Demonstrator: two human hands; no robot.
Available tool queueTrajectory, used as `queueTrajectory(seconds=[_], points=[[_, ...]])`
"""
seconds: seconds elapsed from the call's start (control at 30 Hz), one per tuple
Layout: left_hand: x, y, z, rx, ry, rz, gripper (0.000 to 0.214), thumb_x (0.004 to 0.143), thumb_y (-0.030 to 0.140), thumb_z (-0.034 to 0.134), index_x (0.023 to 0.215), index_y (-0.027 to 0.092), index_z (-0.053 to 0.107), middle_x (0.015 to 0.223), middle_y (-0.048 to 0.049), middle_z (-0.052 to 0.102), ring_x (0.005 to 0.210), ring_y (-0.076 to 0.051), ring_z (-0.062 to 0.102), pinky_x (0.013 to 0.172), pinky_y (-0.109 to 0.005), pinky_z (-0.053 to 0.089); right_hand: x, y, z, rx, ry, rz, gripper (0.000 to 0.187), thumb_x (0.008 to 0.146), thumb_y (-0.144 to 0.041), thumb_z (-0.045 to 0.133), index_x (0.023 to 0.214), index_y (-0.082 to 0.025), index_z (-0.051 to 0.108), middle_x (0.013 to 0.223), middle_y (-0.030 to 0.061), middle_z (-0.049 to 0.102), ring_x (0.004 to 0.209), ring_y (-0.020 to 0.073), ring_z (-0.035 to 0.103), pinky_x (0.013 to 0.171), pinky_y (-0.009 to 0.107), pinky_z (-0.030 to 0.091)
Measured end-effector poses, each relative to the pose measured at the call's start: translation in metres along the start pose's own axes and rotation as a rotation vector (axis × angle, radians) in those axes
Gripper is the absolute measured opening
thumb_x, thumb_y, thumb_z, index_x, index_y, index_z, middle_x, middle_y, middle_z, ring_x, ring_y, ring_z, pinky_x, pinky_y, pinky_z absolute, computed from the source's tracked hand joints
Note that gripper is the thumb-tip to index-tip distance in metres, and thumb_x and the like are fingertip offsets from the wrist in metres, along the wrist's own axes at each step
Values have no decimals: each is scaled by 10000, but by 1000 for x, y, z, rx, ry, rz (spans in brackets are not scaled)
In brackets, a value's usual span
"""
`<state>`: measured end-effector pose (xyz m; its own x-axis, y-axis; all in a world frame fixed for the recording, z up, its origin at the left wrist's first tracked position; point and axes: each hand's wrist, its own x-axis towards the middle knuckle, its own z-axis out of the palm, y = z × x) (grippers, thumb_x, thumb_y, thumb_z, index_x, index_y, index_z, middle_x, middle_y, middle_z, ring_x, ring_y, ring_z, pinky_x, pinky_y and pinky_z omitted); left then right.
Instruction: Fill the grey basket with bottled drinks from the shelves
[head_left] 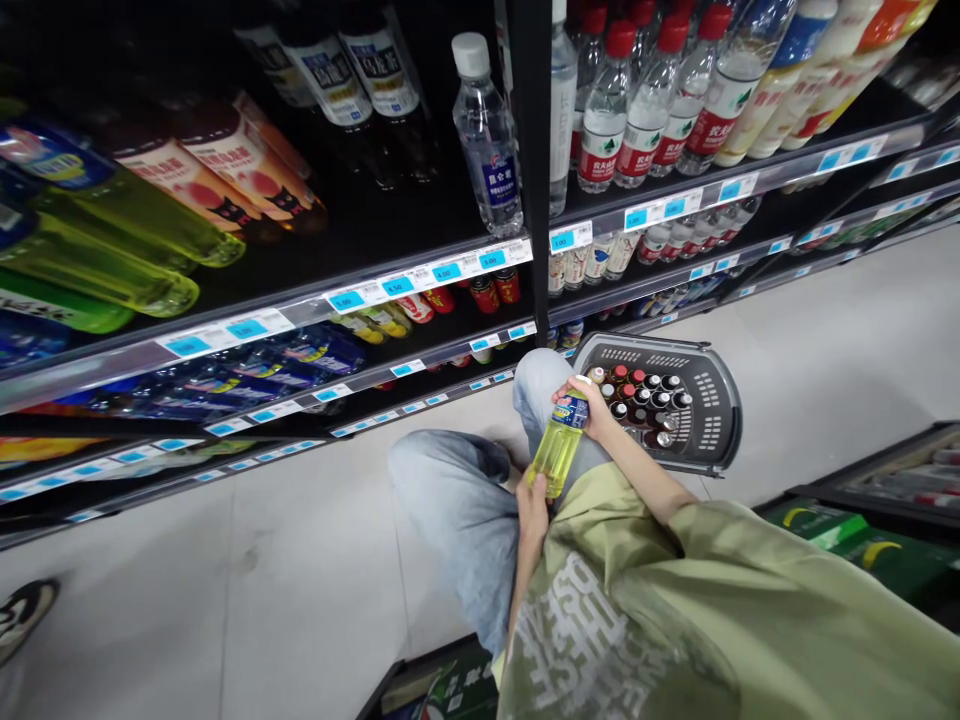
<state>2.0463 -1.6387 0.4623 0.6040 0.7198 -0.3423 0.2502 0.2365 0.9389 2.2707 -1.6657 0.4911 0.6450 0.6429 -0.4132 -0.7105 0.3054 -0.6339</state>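
Note:
Between my two hands is a plastic bottle of yellow-green drink (559,450) with a blue label, held tilted above my lap. My left hand (533,512) grips it near its base. My right hand (591,408) is wrapped around the upper part, by the label and the pale cap. To the right of my knee, a grey shopping basket (709,405) stands on the floor. Several bottles (641,393) with red, black and white caps are upright inside it.
Drink shelves (420,285) run in front of me, with price tags along their edges. A clear water bottle (487,140) stands near the upright post. Red-capped water bottles (604,120) fill the right shelf. Green cartons (847,540) lie behind on the right. A shoe (26,615) shows at far left.

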Motion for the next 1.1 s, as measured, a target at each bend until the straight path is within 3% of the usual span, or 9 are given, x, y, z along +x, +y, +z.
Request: queueTrajectory(seconds=[0.1,0.2,0.4,0.5,0.7,0.77,0.87,1.0,1.1], points=[[-1,4,0,117,29,120,477,836,604,710,1089,201,676,892,-50,721,813,-233,688,755,-340,560,1,1,-1,20,5,-12,428,649,-491,925,687,-224,592,661,2,686,692,191,709,619,290,576],[-2,4,5,233,92,167,618,701,456,840,1216,211,601,1053,-78,729,941,-264,719,867,-398,585,2,2,-2,45,17,-17,415,666,-477,906,682,-226,576,650,-13,660,681,176,695,651,292,583],[4,2,12,361,186,429,574,679,340,830,1188,203,602,1141,-128,682,1110,-322,695,998,-492,573,2,0,-4,57,25,-8,409,661,-459,902,678,-232,561,643,-13,650,674,177,685,641,295,574],[5,4,10,408,174,451,504,712,325,817,1163,208,624,1091,-111,682,1062,-310,701,957,-480,586,2,0,-2,46,16,-20,409,664,-453,905,683,-229,564,642,-7,655,693,184,697,662,298,578],[-1,8,5,216,134,259,646,678,398,861,1237,213,596,1104,-89,721,982,-277,735,881,-425,602,2,0,-2,36,20,23,404,683,-446,902,741,-232,565,710,9,718,745,210,731,690,318,607],[-2,6,4,46,77,159,703,692,440,853,1292,217,562,1006,-53,730,772,-215,728,707,-346,596,2,-1,-3,48,18,28,400,673,-433,902,748,-237,562,705,5,718,781,229,746,716,336,621],[2,1,5,-209,28,-20,684,762,571,768,1300,219,536,759,29,684,426,-116,553,431,-238,416,1,-2,-3,52,3,26,387,664,-420,902,761,-243,571,700,-5,716,807,242,757,737,354,631],[13,-7,11,-362,90,-246,679,785,834,522,944,181,619,500,26,573,279,-90,350,331,-225,178,1,-4,0,-5,-5,0,379,680,-419,910,796,-239,598,757,2,744,830,239,769,778,352,631],[16,-9,13,-345,78,-335,733,795,904,404,676,204,586,425,-18,507,289,-98,322,340,-258,156,3,-4,2,-39,-15,-14,388,674,-426,931,840,-231,640,792,15,761,849,246,777,827,369,632]])
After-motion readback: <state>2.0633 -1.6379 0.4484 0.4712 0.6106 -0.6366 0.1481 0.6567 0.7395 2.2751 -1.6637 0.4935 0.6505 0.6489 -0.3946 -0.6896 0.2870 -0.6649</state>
